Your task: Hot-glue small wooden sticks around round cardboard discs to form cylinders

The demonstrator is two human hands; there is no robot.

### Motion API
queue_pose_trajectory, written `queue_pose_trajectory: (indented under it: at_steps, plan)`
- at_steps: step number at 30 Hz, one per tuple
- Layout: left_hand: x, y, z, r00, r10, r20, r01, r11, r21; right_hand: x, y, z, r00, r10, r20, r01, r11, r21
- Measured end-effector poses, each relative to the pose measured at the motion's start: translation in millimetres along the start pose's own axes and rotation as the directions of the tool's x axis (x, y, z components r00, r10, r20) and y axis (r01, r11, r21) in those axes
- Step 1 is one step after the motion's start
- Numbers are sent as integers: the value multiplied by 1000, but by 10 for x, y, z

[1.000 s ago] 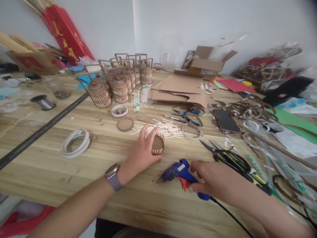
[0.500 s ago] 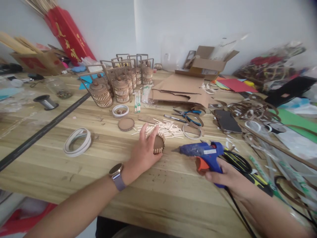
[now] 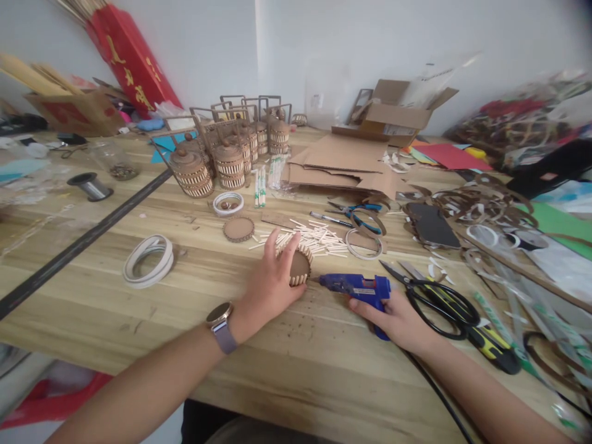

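My left hand (image 3: 271,285) is wrapped round a small round cardboard piece edged with short sticks (image 3: 300,267), which lies on the wooden table (image 3: 296,364). A watch is on that wrist. My right hand (image 3: 398,319) grips a blue glue gun (image 3: 358,287), held level with its nozzle pointing left and close to the piece's right edge. Just behind the piece lies a heap of loose pale sticks (image 3: 319,237).
Black scissors (image 3: 435,295) lie right of the glue gun. A tape ring (image 3: 148,260) sits at the left, a cardboard disc (image 3: 238,228) behind my left hand. Several finished stick baskets (image 3: 217,161), flat cardboard sheets (image 3: 342,163), cardboard rings and coloured paper crowd the back and right.
My right hand picked the glue gun up off the table, swung it level and brought its nozzle left to the piece. My left hand stayed on the piece.
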State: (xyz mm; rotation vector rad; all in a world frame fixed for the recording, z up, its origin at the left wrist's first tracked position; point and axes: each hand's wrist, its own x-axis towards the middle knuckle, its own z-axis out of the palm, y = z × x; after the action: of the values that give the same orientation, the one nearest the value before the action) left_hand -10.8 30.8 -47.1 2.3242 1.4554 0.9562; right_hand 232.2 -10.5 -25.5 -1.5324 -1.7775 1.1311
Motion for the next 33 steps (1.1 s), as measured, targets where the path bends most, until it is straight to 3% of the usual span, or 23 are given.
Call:
queue_pose_trajectory:
  at_steps: [4,13,33]
  plan:
    - [0,3,-4,1000,-14,17,14,1000,-3,-2,-32,-6,997,-77,23,79,993,-83]
    - [5,10,-11,1000,2,1,-2,1000,0,2,-27,7,995,-90,33,95,976,-197]
    - [16,30,-39,1000,-11,28,11,1000,-12,26,-71,46,988,-149,47,156,970,-187]
